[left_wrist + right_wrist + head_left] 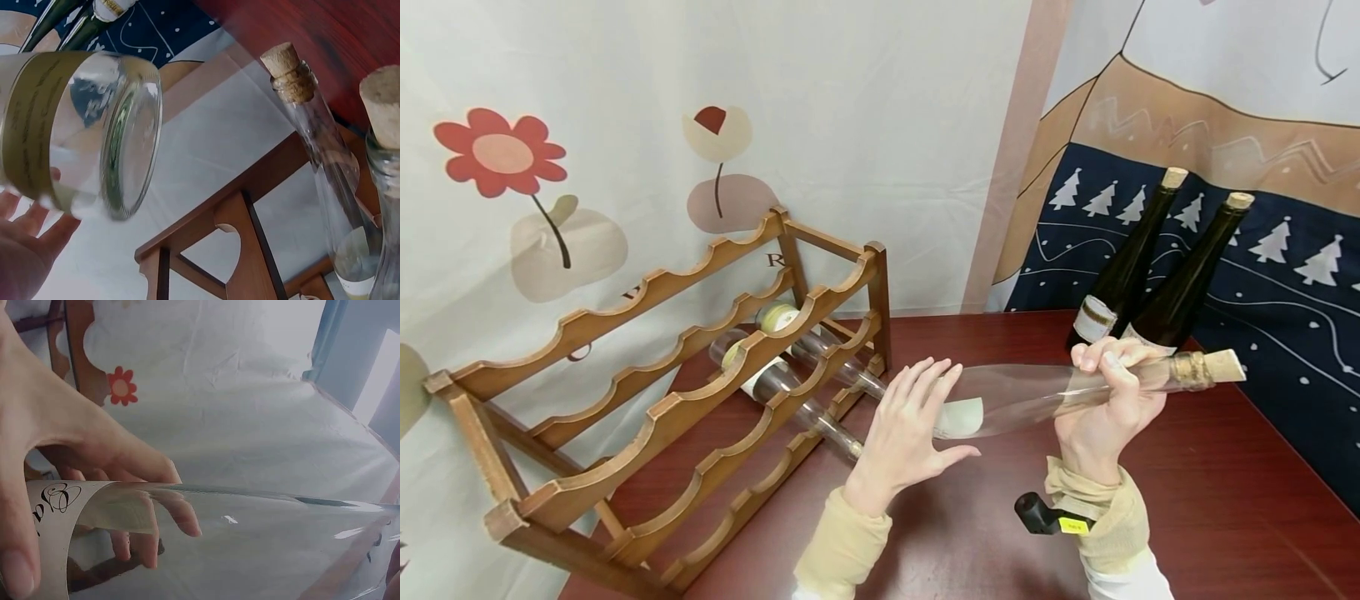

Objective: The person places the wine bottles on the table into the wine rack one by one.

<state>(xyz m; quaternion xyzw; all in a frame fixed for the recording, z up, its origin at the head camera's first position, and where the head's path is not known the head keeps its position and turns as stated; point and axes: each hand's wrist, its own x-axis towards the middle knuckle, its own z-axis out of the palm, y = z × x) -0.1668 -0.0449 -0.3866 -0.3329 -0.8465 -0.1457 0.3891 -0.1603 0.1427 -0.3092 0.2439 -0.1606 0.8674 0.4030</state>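
Observation:
A clear glass bottle lies almost level in the air above the table, its cork pointing right. My right hand grips it around the neck. At the base end, my left hand is beside the label with fingers extended and thumb spread. The right wrist view shows left fingers through the glass; whether they touch it I cannot tell. In the left wrist view the bottle's round base and gold-banded label show. Left of my hands stands a wooden wine rack.
Two corked clear bottles, one nearer and one farther, lie in the rack with necks toward my left hand. Two dark corked bottles stand at the back right of the red-brown table. Printed curtains hang behind.

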